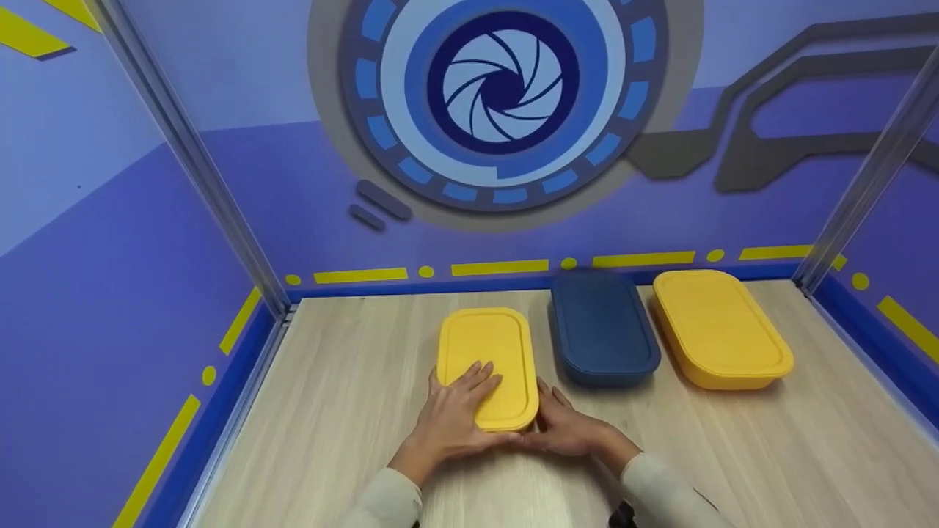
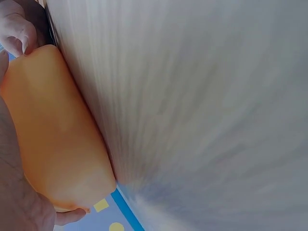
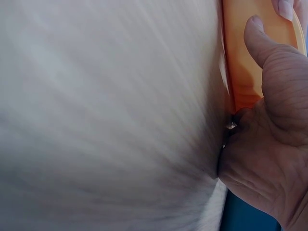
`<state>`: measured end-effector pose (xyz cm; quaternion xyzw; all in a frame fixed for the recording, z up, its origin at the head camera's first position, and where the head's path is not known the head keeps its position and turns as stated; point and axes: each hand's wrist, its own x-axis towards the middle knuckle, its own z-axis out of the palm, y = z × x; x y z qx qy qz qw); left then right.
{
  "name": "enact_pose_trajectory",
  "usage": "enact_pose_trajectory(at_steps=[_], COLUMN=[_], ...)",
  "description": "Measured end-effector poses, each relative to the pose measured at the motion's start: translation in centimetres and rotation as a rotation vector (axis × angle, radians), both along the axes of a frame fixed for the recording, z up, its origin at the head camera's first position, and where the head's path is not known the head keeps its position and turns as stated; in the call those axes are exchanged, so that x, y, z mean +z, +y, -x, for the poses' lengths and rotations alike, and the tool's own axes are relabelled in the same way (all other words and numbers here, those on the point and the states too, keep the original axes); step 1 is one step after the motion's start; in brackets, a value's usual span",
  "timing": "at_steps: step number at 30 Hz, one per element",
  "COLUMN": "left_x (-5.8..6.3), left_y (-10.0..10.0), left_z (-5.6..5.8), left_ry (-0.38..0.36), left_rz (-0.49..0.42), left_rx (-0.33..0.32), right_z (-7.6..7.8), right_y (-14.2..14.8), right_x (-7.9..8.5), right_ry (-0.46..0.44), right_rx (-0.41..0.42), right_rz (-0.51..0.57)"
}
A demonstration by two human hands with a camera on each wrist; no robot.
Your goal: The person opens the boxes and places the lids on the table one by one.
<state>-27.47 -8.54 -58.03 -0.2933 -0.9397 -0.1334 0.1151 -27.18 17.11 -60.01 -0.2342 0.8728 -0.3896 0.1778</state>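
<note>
While my left hand (image 1: pixel 450 414) clasps the yellow lidded box (image 1: pixel 495 341) from above and my right hand (image 1: pixel 574 431) cups its near right corner, it's held between them; careful! Push unevenly and it could skew into the navy lidded box (image 1: pixel 605 323) just beyond my right hand.

A row is spanning the pale wood-grain tabletop (image 1: pixel 345 396).
A rounded-rectangular yellow lidded box (image 1: pixel 499 337) is sitting leftmost, the left hand (image 1: pixel 451 418) lying over its left front, the right hand (image 1: pixel 568 429) touching its near right corner; a rounded-rectangular dark-blue lidded box (image 1: pixel 605 323) is standing right of it, farther back, beside a larger rounded-rectangular yellow lidded box (image 1: pixel 719 323).
</note>
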Motion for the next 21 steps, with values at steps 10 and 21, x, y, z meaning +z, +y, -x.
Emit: enact_pose_trajectory(at_steps=[10,21], left_x=[0.25,0.65], left_y=[0.01,0.41], left_z=[0.09,-0.37], left_ry=[-0.044,-0.124], left_rz=[-0.016,0.19], left_rx=[0.006,0.022], right_z=[0.04,-0.03], right_y=[0.01,0.04], right_x=[0.06,-0.03], right_ry=[-0.012,0.018], right_rx=[0.009,0.045], right_rz=[0.008,0.045])
